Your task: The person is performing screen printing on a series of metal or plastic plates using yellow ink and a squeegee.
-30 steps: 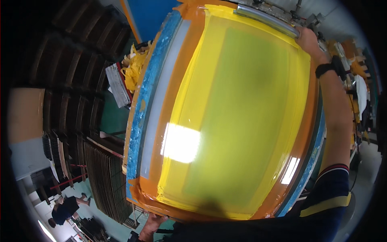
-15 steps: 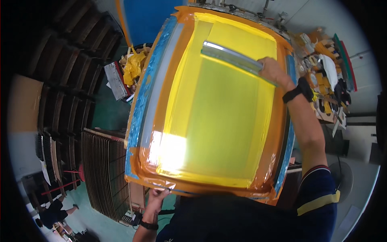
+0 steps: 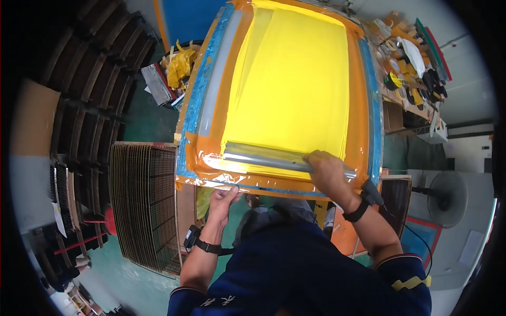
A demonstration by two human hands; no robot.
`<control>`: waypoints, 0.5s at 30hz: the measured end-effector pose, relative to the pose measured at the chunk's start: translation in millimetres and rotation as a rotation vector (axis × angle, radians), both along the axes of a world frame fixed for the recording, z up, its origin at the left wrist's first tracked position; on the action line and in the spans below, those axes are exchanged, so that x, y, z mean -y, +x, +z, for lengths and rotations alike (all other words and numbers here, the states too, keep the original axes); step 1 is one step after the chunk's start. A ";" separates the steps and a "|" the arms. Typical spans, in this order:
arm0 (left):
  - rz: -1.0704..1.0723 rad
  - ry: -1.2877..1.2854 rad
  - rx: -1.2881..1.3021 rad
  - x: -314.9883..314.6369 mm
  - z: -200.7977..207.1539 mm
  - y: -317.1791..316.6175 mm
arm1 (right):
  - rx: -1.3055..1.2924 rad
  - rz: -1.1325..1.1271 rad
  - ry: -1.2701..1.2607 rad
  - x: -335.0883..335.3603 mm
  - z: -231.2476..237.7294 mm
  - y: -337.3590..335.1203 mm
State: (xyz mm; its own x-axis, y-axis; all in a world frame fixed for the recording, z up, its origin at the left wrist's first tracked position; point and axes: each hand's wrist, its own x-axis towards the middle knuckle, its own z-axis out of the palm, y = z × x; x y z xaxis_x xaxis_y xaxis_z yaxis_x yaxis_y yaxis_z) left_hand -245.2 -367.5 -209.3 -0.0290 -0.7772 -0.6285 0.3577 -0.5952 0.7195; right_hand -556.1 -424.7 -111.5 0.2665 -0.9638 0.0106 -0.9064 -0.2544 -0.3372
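A large printing screen [image 3: 366, 113], edged with orange and blue tape, lies before me, its middle coated with bright yellow ink [image 3: 290, 84]. Across its near end rests a long metal-backed squeegee [image 3: 263, 156], roughly parallel to the near edge. My right hand [image 3: 328, 174] is closed around the squeegee's right part, which hides some of the bar. At the near edge, left of centre, my left hand [image 3: 223, 203] pinches the screen frame with the thumb on top; its other fingers are partly hidden below.
A stacked wire drying rack [image 3: 145, 205] stands at left, with dark shelving [image 3: 89, 110] behind. Beyond the screen's left side is a bin with yellow plastic [image 3: 181, 68]. Tape rolls and tools crowd a side bench [image 3: 408, 102] at right, near a fan [image 3: 447, 199].
My right hand has brought the squeegee from the far part of the screen to its near end. Behind it the ink now looks bright and opaque. My left hand stays at the near edge.
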 end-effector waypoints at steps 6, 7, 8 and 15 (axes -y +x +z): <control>-0.180 -0.002 0.119 2.0 2.2 17.6 | 0.042 0.028 -0.121 -19.7 13.5 8.3; -0.375 -0.060 0.252 1.5 7.2 27.1 | 0.039 0.020 -0.078 -28.6 21.8 12.1; -0.570 -0.117 0.384 0.0 14.7 35.1 | 0.036 0.012 -0.036 -37.8 24.8 16.1; -0.814 -1.178 1.148 68.5 134.9 6.1 | -0.011 -0.024 0.026 -61.0 12.3 -1.5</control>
State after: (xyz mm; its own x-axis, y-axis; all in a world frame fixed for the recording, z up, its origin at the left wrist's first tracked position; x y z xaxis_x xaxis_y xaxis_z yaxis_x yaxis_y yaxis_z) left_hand -239.2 -436.0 -74.5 -0.5800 -0.7922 0.1897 -0.6400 0.5872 0.4955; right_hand -557.6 -363.7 -99.2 0.2437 -0.9697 -0.0171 -0.9158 -0.2243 -0.3333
